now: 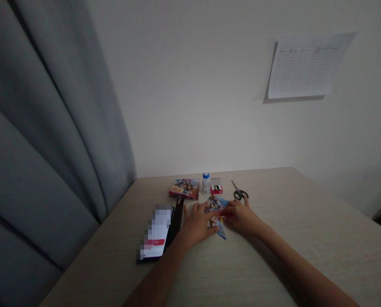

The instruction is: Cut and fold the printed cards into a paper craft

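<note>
A piece of colourful printed paper (216,202), folded with a pointed corner toward me, lies on the table between my hands. My left hand (197,222) rests at its left side with fingers spread, the fingertips touching the paper. From the right, my right hand (241,216) has its fingers bent together at the paper's edge, where a reddish part shows; the exact grip is partly hidden. Just beyond my right fingers lie scissors (238,192) with dark handles. Past the paper stand a white glue bottle with a blue cap (206,184) and a small red-and-white box (216,189).
A stack of printed booklets (184,188) lies at the back left of the wooden table (289,213). Nearer, a phone (157,232) leans against a dark stand (177,219) beside my left forearm. A grey curtain (59,106) hangs left; a paper sheet (305,66) is on the wall.
</note>
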A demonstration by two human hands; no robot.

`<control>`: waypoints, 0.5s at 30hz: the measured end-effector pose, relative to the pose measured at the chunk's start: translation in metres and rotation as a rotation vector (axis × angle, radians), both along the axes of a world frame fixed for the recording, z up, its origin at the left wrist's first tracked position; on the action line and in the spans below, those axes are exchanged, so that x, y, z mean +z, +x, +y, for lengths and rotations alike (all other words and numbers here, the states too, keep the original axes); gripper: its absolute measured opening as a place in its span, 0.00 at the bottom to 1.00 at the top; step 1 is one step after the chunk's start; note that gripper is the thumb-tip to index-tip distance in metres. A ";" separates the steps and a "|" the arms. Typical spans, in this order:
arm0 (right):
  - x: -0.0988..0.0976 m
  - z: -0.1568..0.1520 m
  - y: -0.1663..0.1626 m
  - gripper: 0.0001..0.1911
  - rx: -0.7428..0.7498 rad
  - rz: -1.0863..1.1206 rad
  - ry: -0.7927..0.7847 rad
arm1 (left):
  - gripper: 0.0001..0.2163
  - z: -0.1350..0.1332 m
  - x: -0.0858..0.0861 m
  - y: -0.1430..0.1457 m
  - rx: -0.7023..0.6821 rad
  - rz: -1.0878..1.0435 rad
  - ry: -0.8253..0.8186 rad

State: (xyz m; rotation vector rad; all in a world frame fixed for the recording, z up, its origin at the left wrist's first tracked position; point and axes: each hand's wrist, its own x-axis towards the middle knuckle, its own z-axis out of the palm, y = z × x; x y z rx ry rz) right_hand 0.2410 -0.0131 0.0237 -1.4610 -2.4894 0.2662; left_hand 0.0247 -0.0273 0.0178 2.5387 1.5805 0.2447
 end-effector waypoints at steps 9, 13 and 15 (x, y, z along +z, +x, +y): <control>-0.005 0.002 0.002 0.13 0.000 0.024 0.019 | 0.24 0.000 -0.001 -0.001 0.005 0.048 0.013; -0.006 0.001 0.001 0.12 0.004 0.028 0.032 | 0.25 0.001 -0.002 -0.002 -0.009 0.037 0.011; -0.005 0.001 0.001 0.13 0.005 0.032 0.028 | 0.26 0.002 -0.002 -0.001 -0.011 0.033 -0.001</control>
